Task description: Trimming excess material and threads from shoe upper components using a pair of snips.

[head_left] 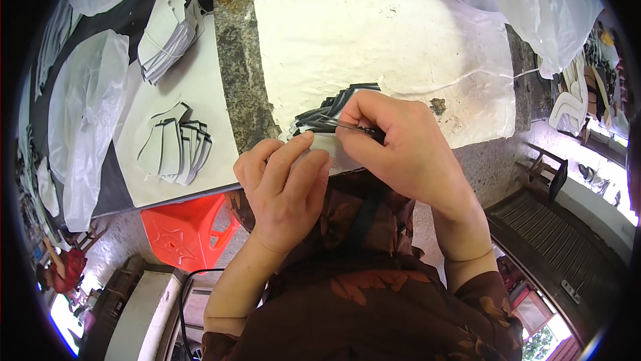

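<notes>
A fanned row of white pieces with dark edges (334,102) lies near the front of the white sheet. My left hand (284,184) is closed at their near edge, its fingertips pressing and holding the pieces; the thumb is partly hidden. Pinched in my right hand (404,144) are small scissors (350,124) with thin metal blades and a dark handle. The blades point left and reach over the dark edges, close to my left fingertips. Whether they touch the pieces I cannot tell.
At left lie a loose fan of similar pieces (175,144) and a tied bundle (167,37). Clear plastic bags (90,114) sit at far left and upper right. A red stool (180,231) stands below the table's front edge. A thin string (477,75) crosses the white sheet (387,34).
</notes>
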A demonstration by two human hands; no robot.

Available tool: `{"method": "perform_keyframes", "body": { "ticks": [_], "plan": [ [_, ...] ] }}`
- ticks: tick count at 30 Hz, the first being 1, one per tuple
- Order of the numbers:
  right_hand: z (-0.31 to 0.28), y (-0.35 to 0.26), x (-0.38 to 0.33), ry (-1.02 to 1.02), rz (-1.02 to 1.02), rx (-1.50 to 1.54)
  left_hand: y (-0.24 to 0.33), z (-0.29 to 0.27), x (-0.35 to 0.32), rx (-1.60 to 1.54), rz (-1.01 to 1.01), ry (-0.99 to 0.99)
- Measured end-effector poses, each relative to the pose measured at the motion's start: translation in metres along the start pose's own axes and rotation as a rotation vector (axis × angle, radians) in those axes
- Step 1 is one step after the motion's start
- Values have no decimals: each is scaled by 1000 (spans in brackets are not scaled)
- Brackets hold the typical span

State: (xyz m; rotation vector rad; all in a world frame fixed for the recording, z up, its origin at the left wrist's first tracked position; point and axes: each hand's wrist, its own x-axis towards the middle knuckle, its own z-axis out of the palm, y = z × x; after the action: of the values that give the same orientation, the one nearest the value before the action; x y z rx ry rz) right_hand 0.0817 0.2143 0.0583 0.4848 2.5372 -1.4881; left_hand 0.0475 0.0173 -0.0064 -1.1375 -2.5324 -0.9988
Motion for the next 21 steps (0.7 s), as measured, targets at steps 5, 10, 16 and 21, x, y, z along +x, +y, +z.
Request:
{"method": "perform_keyframes", "body": {
  "ticks": [5,10,16,21],
  "plan": [
    [5,-3,-5,60,-20,-72,-1,0,0,-7,-1,-3],
    [6,2,-6,91,-13,-155,2,-5,2,-41,-18,-57],
    [3,6,-5,57,-4,-107,2,-4,3,-40,-42,-40],
    [-1,6,-2,31,17,-68,5,-6,6,-25,-41,-64]
  ]
}}
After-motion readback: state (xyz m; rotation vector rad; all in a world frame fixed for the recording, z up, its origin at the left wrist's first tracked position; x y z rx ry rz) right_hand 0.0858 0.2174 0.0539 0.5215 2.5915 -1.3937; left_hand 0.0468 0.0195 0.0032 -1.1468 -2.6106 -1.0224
